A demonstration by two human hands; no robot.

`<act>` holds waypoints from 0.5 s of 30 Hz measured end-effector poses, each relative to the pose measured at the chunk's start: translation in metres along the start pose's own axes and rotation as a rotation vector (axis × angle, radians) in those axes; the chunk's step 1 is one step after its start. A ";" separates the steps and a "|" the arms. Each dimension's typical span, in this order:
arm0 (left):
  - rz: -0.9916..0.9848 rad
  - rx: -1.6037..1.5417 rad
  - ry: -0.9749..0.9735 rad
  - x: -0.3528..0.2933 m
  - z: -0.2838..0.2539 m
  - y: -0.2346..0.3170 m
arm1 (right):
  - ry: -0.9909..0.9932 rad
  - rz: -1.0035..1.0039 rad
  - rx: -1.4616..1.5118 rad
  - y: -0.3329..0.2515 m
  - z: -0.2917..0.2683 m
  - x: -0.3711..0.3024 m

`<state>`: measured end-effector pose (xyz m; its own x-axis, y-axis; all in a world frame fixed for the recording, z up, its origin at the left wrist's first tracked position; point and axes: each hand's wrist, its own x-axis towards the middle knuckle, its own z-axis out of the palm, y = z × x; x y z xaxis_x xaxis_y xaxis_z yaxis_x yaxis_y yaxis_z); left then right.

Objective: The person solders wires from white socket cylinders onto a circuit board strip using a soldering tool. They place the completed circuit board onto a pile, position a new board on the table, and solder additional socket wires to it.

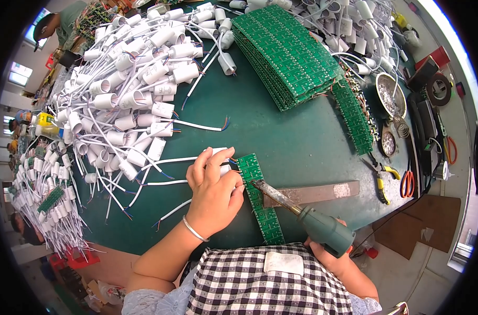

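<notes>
A narrow green circuit board strip (270, 228) lies on the table in front of me, pointing away from my body. At its far left edge my left hand (215, 191) pinches a white cable (226, 169), whose thin coloured wire ends reach the board. My right hand (328, 252) is closed around the green handle of a soldering iron (328, 231) and partly hidden behind it. The iron's tip touches or hovers just over the strip's upper part; which, I cannot tell. A grey metal bar (323, 193) lies to the right of the strip, partly behind the iron.
White plastic tubes with cables (139, 94) heap up at the left. A stack of green circuit boards (286, 52) stands at the back. Rightward are another board strip (354, 121), a metal bowl (391, 97), yellow-handled pliers (380, 181), scissors (408, 184) and a tape roll (439, 89).
</notes>
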<state>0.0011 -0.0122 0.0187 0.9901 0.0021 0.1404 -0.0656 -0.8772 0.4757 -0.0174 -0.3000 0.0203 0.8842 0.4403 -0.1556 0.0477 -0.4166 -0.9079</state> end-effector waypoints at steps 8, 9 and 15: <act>-0.007 0.029 -0.038 0.003 -0.003 0.002 | -0.061 -0.002 -0.074 -0.010 -0.003 0.007; -0.014 0.018 -0.044 0.003 -0.003 0.001 | -0.072 0.007 -0.048 -0.011 -0.003 0.008; -0.013 -0.017 -0.063 0.007 -0.005 -0.002 | -0.091 0.052 -0.063 -0.009 -0.001 0.007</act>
<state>0.0078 -0.0077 0.0232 0.9967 -0.0175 0.0797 -0.0546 -0.8691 0.4916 -0.0111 -0.2939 0.0281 0.8405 0.4862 -0.2392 0.0343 -0.4884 -0.8719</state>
